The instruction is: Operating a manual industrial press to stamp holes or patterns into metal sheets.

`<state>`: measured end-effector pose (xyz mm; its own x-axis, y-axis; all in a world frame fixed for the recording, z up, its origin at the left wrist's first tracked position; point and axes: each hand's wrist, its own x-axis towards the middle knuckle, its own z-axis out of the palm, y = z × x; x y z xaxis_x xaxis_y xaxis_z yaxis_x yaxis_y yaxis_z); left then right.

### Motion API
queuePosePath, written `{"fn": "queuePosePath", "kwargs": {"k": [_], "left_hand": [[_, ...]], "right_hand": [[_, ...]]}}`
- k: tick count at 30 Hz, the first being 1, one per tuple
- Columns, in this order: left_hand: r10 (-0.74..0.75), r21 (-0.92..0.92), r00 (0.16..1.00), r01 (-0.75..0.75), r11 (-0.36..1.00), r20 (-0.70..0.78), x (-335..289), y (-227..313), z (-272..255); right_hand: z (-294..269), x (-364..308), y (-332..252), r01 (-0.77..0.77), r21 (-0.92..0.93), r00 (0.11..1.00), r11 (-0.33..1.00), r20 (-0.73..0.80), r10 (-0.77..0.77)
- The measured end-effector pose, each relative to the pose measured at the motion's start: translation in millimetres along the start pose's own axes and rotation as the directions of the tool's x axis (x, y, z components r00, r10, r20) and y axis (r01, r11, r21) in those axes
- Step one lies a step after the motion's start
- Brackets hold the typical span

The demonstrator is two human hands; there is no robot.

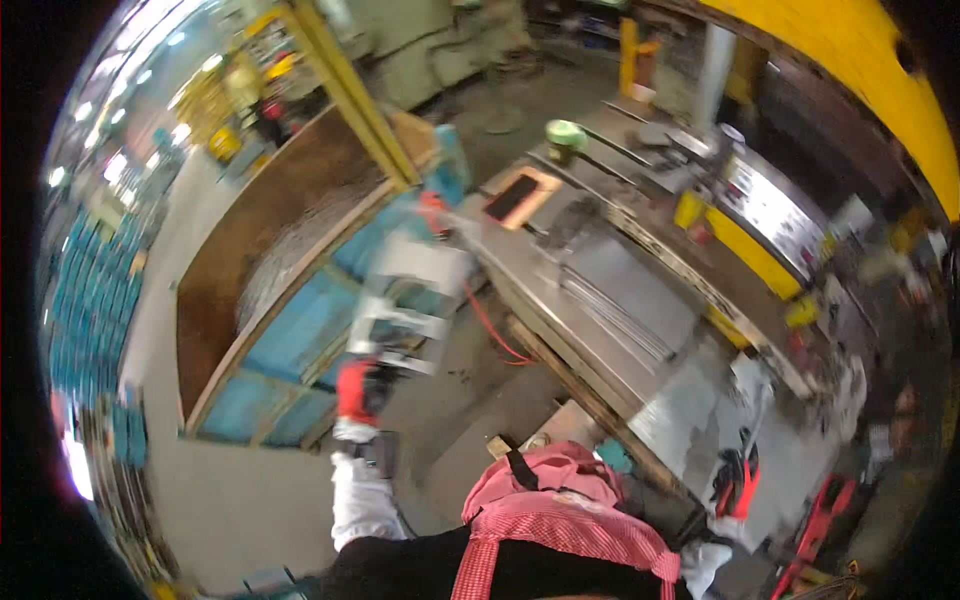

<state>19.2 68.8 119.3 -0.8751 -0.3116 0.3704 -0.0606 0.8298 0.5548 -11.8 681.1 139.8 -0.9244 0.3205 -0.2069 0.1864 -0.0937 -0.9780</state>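
Observation:
My left hand (360, 392), in a red and black glove, is closed on the near end of a flat silver sheet-metal part (425, 262) with rectangular cut-outs. The part stretches away from me, blurred by motion, between the blue bin and the workbench. At its far end shows a small red object (433, 213), too smeared to name. My right hand (736, 485), also gloved in red and black, is at the lower right beside the grey sheet surface (690, 425). Its fingers look apart, with nothing seen in them.
A large blue bin (295, 345) with rusty inner walls holds scrap metal at left. The metal workbench (560, 300) runs diagonally, with a green-topped container (566, 140) and a framed dark plate (522, 198). A red hose (487, 325) hangs below. Yellow machine framing (850, 50) arches overhead.

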Motion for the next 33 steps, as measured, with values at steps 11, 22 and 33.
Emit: {"fn": "queuePosePath", "kwargs": {"k": [11,22,33], "left_hand": [[-0.471,-0.765,0.878,0.245,0.596,-0.086,193,-107,29],[-0.242,-0.628,0.733,0.674,0.390,0.636,-3,-5,256],[-0.498,-0.423,0.538,0.843,0.333,0.680,-73,-44,211]], "right_hand": [[-52,13,2,-0.054,0.208,0.998,0.977,0.028,0.049],[-88,47,30,-0.207,0.054,0.976,0.977,0.075,0.203],[-104,65,59,-0.204,0.015,0.976,0.979,0.080,0.202]]}}
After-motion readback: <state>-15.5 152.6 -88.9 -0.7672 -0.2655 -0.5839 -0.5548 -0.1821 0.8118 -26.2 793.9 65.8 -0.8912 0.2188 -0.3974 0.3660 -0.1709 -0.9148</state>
